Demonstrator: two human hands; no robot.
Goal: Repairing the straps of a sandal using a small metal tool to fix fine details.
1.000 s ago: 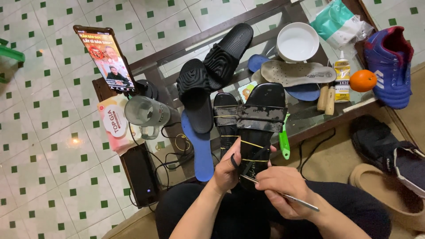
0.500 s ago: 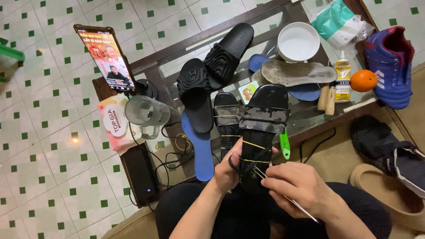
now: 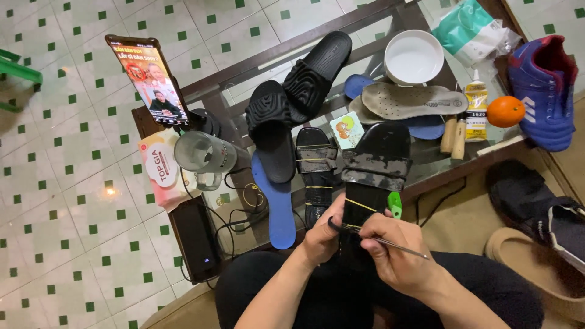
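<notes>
The glass-topped table [image 3: 426,164] carries the clutter: a pair of black slides [image 3: 298,103] at its far left, a white bowl [image 3: 414,56] at the far side, a pale insole [image 3: 414,100] just near of the bowl, a glue bottle [image 3: 475,105] with an orange [image 3: 506,111] to its right, and a blue shoe [image 3: 545,91] at the right edge. The black sandal [image 3: 375,167] juts out from the near edge of the table toward the person's lap, sole up, its wide strap scuffed grey and thin yellow thread crossing the sole below it. A second black sandal [image 3: 317,170] lies just to its left on the table. The left hand [image 3: 320,234] is curled closed around the near end of the sandal, steadying it. The right hand [image 3: 399,256] is pinched shut on a thin metal awl [image 3: 396,245], whose tip appears to meet the sandal's edge. The likeliest trouble, I judge, is the point slipping off the hard sole toward the left fingers close by, if the push is angled or the sandal twists in the grip; a tug too sharp could also snap or loosen the yellow thread.
</notes>
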